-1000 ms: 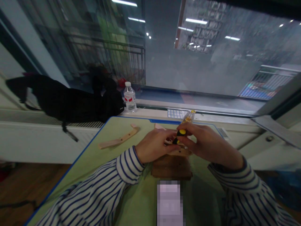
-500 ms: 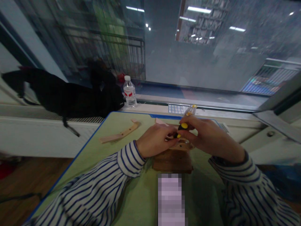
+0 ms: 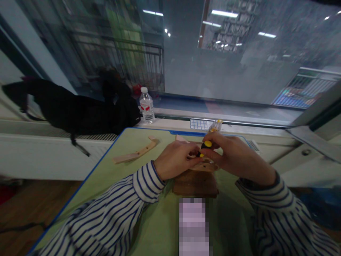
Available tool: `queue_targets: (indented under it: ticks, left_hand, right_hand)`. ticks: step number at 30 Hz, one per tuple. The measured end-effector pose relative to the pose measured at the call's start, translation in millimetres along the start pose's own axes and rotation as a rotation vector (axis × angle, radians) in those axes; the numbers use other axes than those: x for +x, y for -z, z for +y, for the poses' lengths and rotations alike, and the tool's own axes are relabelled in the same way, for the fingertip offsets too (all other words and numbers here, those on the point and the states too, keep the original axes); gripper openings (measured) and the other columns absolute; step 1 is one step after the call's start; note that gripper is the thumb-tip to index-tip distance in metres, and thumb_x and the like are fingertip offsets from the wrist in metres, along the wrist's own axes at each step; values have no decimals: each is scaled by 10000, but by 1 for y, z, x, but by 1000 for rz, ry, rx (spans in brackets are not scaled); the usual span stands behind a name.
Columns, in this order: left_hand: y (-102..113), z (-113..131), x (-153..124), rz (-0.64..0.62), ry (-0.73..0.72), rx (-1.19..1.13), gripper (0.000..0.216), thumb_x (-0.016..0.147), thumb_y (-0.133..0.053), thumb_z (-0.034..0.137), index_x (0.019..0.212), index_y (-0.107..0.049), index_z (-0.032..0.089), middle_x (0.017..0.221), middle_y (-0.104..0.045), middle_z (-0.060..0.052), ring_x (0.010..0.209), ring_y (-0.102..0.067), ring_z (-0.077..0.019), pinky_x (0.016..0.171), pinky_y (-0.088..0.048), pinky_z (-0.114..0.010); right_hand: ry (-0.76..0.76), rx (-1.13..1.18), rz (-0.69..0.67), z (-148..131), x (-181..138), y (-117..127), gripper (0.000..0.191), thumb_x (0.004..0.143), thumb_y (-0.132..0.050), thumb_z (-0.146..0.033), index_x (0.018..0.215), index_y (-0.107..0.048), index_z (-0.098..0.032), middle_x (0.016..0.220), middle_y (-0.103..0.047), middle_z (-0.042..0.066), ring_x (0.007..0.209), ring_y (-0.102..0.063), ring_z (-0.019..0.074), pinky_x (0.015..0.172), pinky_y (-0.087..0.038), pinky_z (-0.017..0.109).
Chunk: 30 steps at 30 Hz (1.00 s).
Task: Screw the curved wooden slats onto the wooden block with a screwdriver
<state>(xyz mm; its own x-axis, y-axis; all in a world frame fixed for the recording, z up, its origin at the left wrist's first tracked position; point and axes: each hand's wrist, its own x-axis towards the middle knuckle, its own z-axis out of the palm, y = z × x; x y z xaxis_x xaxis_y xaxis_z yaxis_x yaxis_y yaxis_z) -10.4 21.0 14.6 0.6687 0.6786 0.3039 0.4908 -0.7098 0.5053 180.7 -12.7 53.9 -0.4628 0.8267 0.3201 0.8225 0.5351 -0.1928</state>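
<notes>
My right hand (image 3: 236, 156) is closed, its thumb and fingers pinching a stubby black-and-yellow screwdriver (image 3: 206, 144). The screwdriver tilts down toward my left hand (image 3: 176, 159), whose fingers are pinched together by its lower end. What those fingers grip is hidden. Both hands are over a light wooden piece (image 3: 204, 166) with a small dark hole, partly covered by them. Just in front of it lies a brown wooden block (image 3: 195, 183). To the left, an angled wooden part (image 3: 137, 153) with holes rests on the green table mat.
A blue-edged green table (image 3: 149, 227) stands against the window sill. A phone (image 3: 194, 227) with a blurred screen lies near me. On the sill are a water bottle (image 3: 146, 106), a black bag (image 3: 80, 110) and a clear plastic packet (image 3: 215, 126) behind my right hand.
Both hands keep nearly the same pose around the screwdriver. The view has shifted very slightly; nothing was let go or picked up.
</notes>
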Motion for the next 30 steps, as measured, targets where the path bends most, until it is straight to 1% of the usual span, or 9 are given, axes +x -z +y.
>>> queue_targets:
  ticks: [4, 6, 9, 12, 14, 19, 25, 30]
  left_hand:
    - [0, -1, -1, 11, -25, 9, 217, 895, -539, 368, 973, -649, 199, 874, -693, -25, 790, -623, -156, 715, -454, -263]
    - [0, -1, -1, 7, -31, 24, 219, 896, -536, 368, 953, -653, 192, 875, -693, -30, 793, -623, -159, 714, -452, -264]
    - [0, -2, 0, 2, -43, 48, 219, 895, -534, 364, 894, -649, 179, 856, -693, -32, 793, -624, -165, 704, -443, -267]
    - [0, -2, 0, 10, -65, 45, 206, 898, -532, 354, 901, -644, 181, 849, -694, -23, 780, -623, -158, 694, -433, -261]
    - [1, -1, 0, 10, -80, 29, 184, 896, -539, 337, 928, -646, 190, 860, -696, -17, 778, -623, -151, 688, -429, -253]
    - [1, 0, -2, 7, -101, 36, 167, 890, -547, 297, 979, -643, 194, 865, -696, -18, 791, -628, -155, 709, -430, -259]
    - [1, 0, -1, -19, -158, 2, 111, 889, -534, 231, 917, -632, 185, 884, -686, -10, 831, -624, -151, 741, -426, -258]
    - [1, -2, -1, -16, -143, -19, 134, 884, -556, 255, 972, -640, 198, 883, -685, -6, 833, -620, -154, 739, -427, -262]
  right_hand:
    - [13, -2, 8, 0, -1, 1, 246, 909, -504, -418, 1024, -537, -203, 815, -677, 40, 726, -646, 203, 635, -449, 310]
    - [59, -4, 32, 1, -2, 2, 268, 902, -525, -397, 1084, -536, -201, 870, -681, 44, 758, -647, 200, 658, -460, 311]
    - [148, -5, 67, 1, -5, 3, 312, 889, -552, -313, 1177, -515, -200, 976, -681, 51, 818, -647, 191, 702, -473, 305]
    - [195, 3, 68, 1, -7, 5, 290, 886, -545, -230, 1175, -527, -207, 1022, -682, 44, 855, -648, 181, 744, -479, 302]
    - [196, 3, 66, 1, -7, 6, 271, 889, -541, -214, 1160, -539, -212, 1034, -686, 40, 868, -650, 181, 758, -480, 303]
    - [160, -42, 59, 1, -7, 7, 230, 897, -548, -279, 1117, -560, -214, 939, -702, 31, 801, -662, 190, 687, -477, 300]
    - [133, -66, 44, 1, -7, 7, 220, 903, -548, -324, 1089, -563, -209, 914, -709, 28, 789, -673, 204, 664, -472, 305]
    - [126, -71, 41, 1, -7, 5, 217, 906, -544, -322, 1086, -563, -203, 935, -709, 40, 808, -675, 221, 676, -478, 321]
